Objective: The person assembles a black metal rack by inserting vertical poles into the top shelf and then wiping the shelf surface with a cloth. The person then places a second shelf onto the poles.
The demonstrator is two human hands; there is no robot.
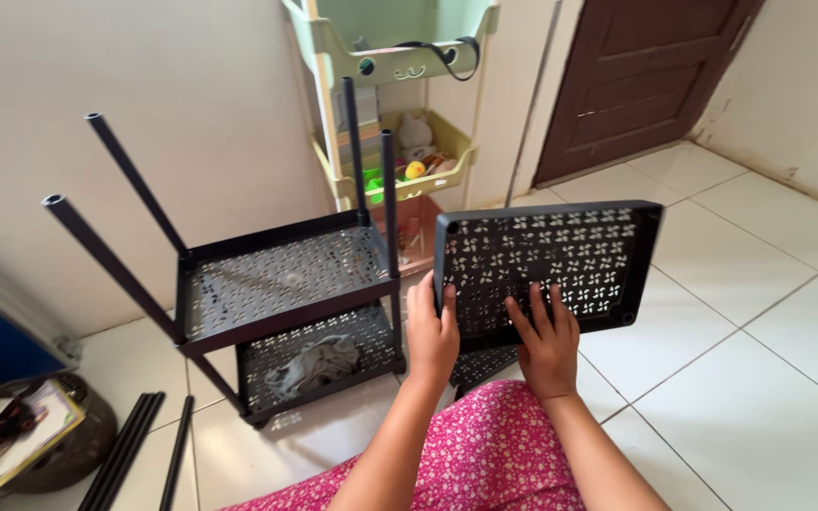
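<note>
2 hands on the black perforated tray point(546, 260), tilted above my lap: left hand point(433, 331) clamps its near-left edge, right hand point(549, 343) lies flat, fingers spread. Tray could slip right; rack point(286, 303) poles point(111, 255) stand near left.

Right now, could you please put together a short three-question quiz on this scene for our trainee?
1. True or false: both hands are on the loose black perforated shelf tray.
2. Which hand grips the tray's near left edge? A) left hand B) right hand
3. Fill in: the half-built black rack has four bare ____ sticking up from its upper shelf.

Key:
1. True. The right hand lies flat on the perforated surface, and the left holds the edge.
2. A.
3. Poles. More spare poles lie on the tiled floor.
</note>
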